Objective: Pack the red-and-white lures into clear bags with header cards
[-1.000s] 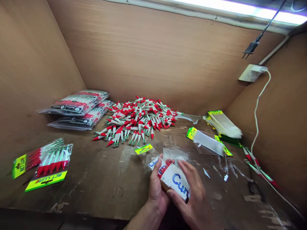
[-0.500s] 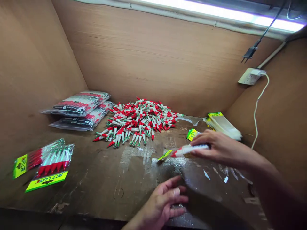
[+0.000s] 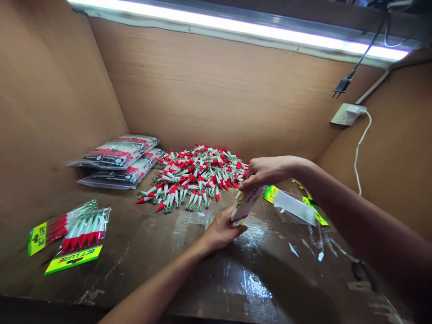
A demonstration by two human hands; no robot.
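Between my two hands a pack of lures (image 3: 247, 203) stands steeply tilted above the table, its pale printed back partly facing me. My left hand (image 3: 222, 230) is closed around the lower end, thumb in front. From above, my right hand (image 3: 262, 173) grips the upper end, its fingers partly hidden behind the pack. Behind them spreads a heap of red and white squid lures (image 3: 199, 173) with green hooks. Two filled packs with yellow-green header cards, a nearer pack (image 3: 83, 238) and a farther pack (image 3: 56, 229), lie at the left.
Stacked clear bags of lures (image 3: 118, 157) stand back left. Right of my hands lie empty sleeves with yellow-green cards (image 3: 295, 207) and plastic scraps (image 3: 320, 256). A plug (image 3: 342, 85) hangs near the wall outlet (image 3: 347, 114). Wooden panels enclose the table (image 3: 148, 270).
My left hand has risen and closed on the pack's lower end. The pack, flat in my right hand before, is now steeply tilted. The view has shifted slightly.
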